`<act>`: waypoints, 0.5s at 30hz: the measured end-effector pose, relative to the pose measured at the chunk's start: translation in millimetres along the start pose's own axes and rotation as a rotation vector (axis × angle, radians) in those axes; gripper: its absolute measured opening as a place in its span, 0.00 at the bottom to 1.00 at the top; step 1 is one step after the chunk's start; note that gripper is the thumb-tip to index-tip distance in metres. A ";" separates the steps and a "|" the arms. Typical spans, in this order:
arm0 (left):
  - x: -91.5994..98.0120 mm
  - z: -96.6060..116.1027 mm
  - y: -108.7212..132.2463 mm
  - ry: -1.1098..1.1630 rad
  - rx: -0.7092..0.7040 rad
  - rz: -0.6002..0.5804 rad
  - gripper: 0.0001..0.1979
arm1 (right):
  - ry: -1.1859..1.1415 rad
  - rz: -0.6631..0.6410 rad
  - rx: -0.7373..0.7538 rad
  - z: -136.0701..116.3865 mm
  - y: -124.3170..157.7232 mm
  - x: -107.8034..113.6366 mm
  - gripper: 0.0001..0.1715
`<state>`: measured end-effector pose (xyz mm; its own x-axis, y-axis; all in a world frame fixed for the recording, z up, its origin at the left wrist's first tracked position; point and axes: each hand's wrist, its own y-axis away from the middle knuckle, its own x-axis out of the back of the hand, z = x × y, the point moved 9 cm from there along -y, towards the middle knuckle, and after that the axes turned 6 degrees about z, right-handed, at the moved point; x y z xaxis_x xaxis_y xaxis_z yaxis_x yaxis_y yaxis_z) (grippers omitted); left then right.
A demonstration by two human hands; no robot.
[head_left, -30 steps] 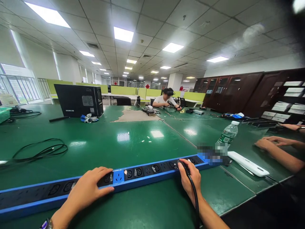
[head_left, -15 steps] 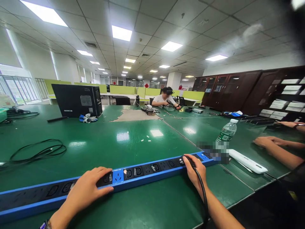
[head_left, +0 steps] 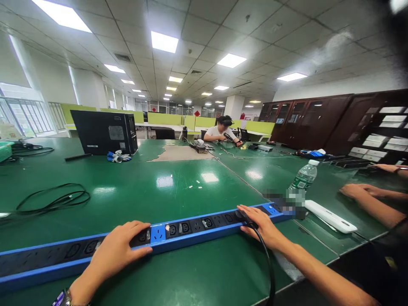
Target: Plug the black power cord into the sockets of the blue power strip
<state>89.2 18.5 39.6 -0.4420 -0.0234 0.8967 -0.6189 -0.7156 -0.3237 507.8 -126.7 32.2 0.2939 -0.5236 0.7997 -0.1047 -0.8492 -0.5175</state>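
Note:
A long blue-and-black power strip (head_left: 197,225) with several sockets lies slantwise across the green table. My left hand (head_left: 116,250) is closed across it, fingers over the far edge and thumb along the near side, left of a blue socket. Towards the strip's right end, my right hand (head_left: 263,227) grips across it in the same way. Between that thumb and fingers a black plug (head_left: 244,216) stands at a socket, partly covered by the hand; how deep it sits I cannot tell. Its black cable (head_left: 269,261) hangs down past the table edge.
A water bottle (head_left: 304,175) and a white flat device (head_left: 331,216) stand right of the strip. A looped black cable (head_left: 52,199), a computer tower (head_left: 105,132) and gloves (head_left: 119,156) are on the left. A person (head_left: 219,132) works opposite; another person's arms (head_left: 372,199) rest at right.
My right hand has shifted from a pinch on the plug to a spread hold over the strip's edges around it, the forearm swinging right. My left hand has stayed put.

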 end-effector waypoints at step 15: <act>-0.5 -2.4 -1.8 -0.045 -0.017 -0.010 0.30 | -1.133 0.223 -0.104 -116.6 -123.8 140.6 0.29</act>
<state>88.9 21.5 39.0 -0.4058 -0.0479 0.9127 -0.6348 -0.7037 -0.3192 451.3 -103.1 244.2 0.9361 -0.3456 -0.0647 -0.3235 -0.7746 -0.5435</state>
